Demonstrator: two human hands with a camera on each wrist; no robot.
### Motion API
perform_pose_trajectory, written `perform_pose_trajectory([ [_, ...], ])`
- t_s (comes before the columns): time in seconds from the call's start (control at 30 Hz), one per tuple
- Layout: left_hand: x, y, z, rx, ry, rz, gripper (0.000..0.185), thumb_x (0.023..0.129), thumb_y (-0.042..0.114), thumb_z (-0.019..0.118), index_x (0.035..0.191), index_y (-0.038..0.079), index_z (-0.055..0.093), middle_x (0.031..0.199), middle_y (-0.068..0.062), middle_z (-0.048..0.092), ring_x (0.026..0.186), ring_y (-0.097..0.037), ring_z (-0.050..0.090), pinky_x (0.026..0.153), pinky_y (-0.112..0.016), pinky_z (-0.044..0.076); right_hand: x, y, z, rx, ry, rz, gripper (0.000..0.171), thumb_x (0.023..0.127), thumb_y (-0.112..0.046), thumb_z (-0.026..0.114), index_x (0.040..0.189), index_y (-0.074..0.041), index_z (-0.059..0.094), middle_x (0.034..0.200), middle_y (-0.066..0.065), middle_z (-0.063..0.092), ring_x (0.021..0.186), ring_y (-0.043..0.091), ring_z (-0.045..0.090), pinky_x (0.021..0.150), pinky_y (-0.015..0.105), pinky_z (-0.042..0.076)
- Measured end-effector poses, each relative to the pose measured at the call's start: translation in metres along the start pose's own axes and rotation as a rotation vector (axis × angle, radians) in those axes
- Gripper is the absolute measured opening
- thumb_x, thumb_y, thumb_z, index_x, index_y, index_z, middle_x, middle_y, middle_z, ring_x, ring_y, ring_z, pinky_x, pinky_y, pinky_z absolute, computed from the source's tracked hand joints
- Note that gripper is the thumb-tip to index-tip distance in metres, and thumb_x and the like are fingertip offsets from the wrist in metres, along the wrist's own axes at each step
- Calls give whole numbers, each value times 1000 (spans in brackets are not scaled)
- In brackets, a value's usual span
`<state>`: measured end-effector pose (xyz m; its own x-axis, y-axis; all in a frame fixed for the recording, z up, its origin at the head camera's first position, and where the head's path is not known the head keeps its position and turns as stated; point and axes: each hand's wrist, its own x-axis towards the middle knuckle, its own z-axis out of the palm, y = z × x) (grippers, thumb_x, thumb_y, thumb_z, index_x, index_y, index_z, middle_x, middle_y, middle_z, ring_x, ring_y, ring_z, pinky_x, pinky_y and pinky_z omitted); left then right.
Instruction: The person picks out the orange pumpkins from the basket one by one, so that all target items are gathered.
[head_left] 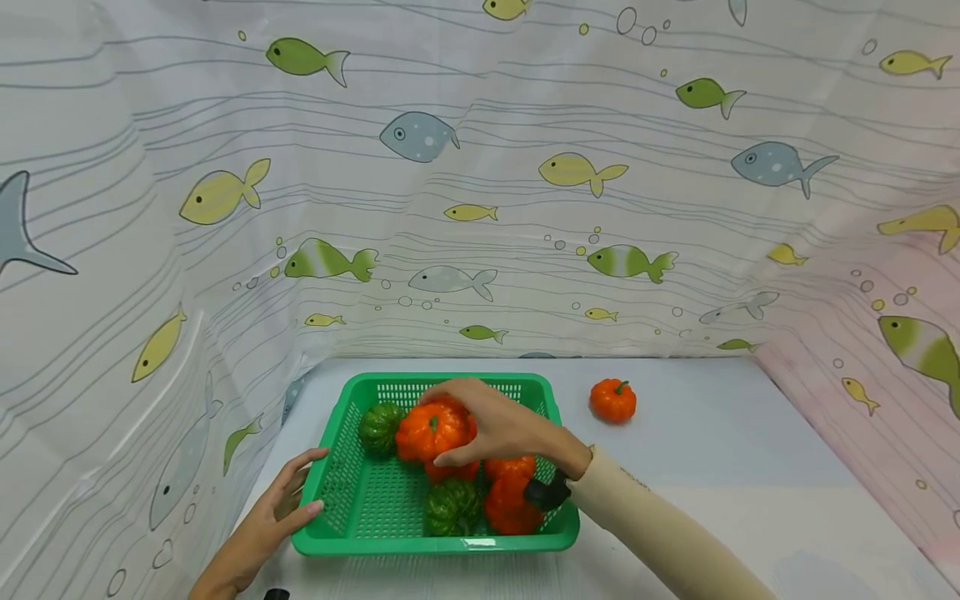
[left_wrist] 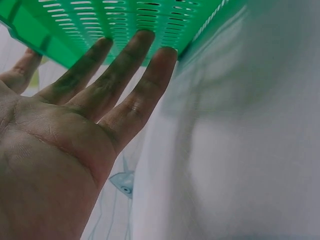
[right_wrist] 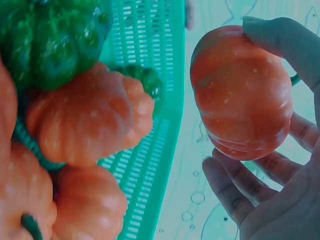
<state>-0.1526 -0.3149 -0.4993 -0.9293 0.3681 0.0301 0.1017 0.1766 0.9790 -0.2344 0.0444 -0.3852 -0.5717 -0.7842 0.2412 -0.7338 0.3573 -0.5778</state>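
While our right hand (head_left: 501, 425) lifts an orange pumpkin (head_left: 433, 431) above the green basket (head_left: 341, 477), fingers curled around it, our left hand (head_left: 279, 506) rests flat against the basket's left wall. From the left wrist, straight fingers (left_wrist: 118, 75) press the basket's (left_wrist: 120, 25) mesh. From the right wrist, the pumpkin (right_wrist: 241, 92) sits in our curled fingers (right_wrist: 232, 192), with other pumpkins (right_wrist: 87, 120) below in the basket (right_wrist: 150, 160).
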Motion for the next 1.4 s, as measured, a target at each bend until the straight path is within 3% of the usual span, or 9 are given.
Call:
perform_pose_trajectory([
  [0.07, 0, 0, 0, 1, 3, -2, 63, 101, 9, 44, 153, 27, 13, 157, -11, 3, 140, -47, 0, 96, -79, 7, -5, 4, -4, 6, 16, 16, 66, 79, -48, 74, 135, -30, 46, 136, -13, 43, 121, 10, 41, 87, 29, 50],
  [0.13, 0, -1, 0, 8, 8, -5, 63, 101, 9, 44, 153, 27, 13, 157, -11, 4, 140, -44, 3, 96, -79, 8, -10, 7, -7, 5, 31, 37, 66, 79, -48, 74, 135, -30, 46, 136, -13, 43, 120, 10, 42, 83, 27, 51],
  [0.3, 0, -3, -1, 23, 23, -12, 62, 101, 10, 44, 153, 27, 15, 157, -9, 7, 137, -6, 19, 97, -78, 11, -22, 12, -17, -3, 67, 67, 67, 78, -47, 75, 135, -30, 46, 134, -11, 45, 115, 11, 46, 78, 26, 53],
  [0.37, 0, -3, 0, 26, 28, -10, 62, 101, 10, 44, 153, 27, 16, 157, -9, 8, 133, 0, 21, 97, -78, 12, -27, 14, -21, -8, 80, 81, 67, 78, -47, 75, 135, -30, 46, 133, -12, 46, 115, 10, 46, 79, 26, 53],
  [0.47, 0, -3, 0, 26, 30, 1, 61, 101, 10, 45, 153, 26, 16, 156, -11, 8, 141, -22, 17, 96, -78, 13, -34, 17, -26, -7, 102, 97, 67, 78, -48, 75, 136, -29, 46, 132, -12, 46, 115, 10, 46, 81, 27, 53],
  [0.6, 0, -2, 0, 31, 30, 5, 60, 101, 10, 45, 152, 25, 17, 156, -14, 9, 138, -49, 6, 95, -78, 14, -44, 24, -30, -2, 137, 108, 70, 77, -48, 75, 137, -28, 45, 131, -13, 47, 115, 9, 47, 82, 29, 53],
  [0.9, 0, 3, 0, 8, 37, -34, 61, 100, 11, 47, 152, 26, 18, 155, -11, 9, 140, -46, 3, 100, -76, 10, -68, 31, -37, 33, 197, 183, 70, 79, -44, 76, 138, -26, 44, 134, -13, 46, 112, 7, 50, 85, 34, 53],
  [1.17, 1, 3, 1, 6, 29, -37, 60, 101, 11, 46, 152, 25, 18, 156, -13, 7, 139, -50, 0, 100, -76, 9, -91, 18, -48, 61, 273, 196, 68, 79, -24, 80, 136, -8, 47, 132, 6, 51, 109, 19, 53, 89, 43, 49],
  [1.4, 0, 4, 0, 6, 17, -30, 60, 101, 10, 44, 152, 25, 16, 156, -13, 5, 140, -49, -2, 99, -77, 8, -113, 55, -43, 52, 330, 294, 71, 77, -42, 79, 137, -24, 45, 130, -10, 50, 109, 10, 52, 90, 41, 49],
])
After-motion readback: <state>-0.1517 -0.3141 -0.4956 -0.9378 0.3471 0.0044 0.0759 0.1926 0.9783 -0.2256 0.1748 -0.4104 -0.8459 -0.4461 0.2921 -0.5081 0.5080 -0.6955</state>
